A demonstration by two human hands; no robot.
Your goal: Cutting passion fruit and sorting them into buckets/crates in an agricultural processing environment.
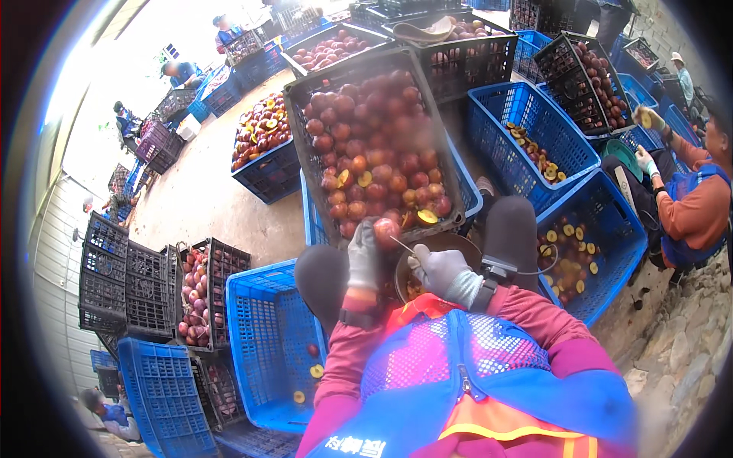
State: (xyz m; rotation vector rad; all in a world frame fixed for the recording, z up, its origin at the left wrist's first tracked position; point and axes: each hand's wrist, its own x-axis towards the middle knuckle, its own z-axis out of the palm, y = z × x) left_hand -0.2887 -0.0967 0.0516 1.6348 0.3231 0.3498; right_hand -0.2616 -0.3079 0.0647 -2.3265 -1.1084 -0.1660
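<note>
My left hand (365, 256), in a pale glove, is closed around a red plum (386, 228). My right hand (444, 273), gloved too, grips a small knife (402, 243); its thin blade points at the plum, and I cannot tell whether it touches. Below the hands, between my knees, is a round brown bowl (467, 250) with some yellowish pieces at its bottom. Directly ahead, a black crate (458, 200) full of plums leans toward me, tilted over a blue crate (311, 221). A few cut plums with yellow flesh lie among the whole ones.
To my left stands a blue crate (263, 359) with a few plum pieces. On the right, two blue crates (607, 294) (489, 107) hold cut halves. A co-worker in an orange top (691, 198) sits at far right. Stacked black crates (126, 286) stand at left.
</note>
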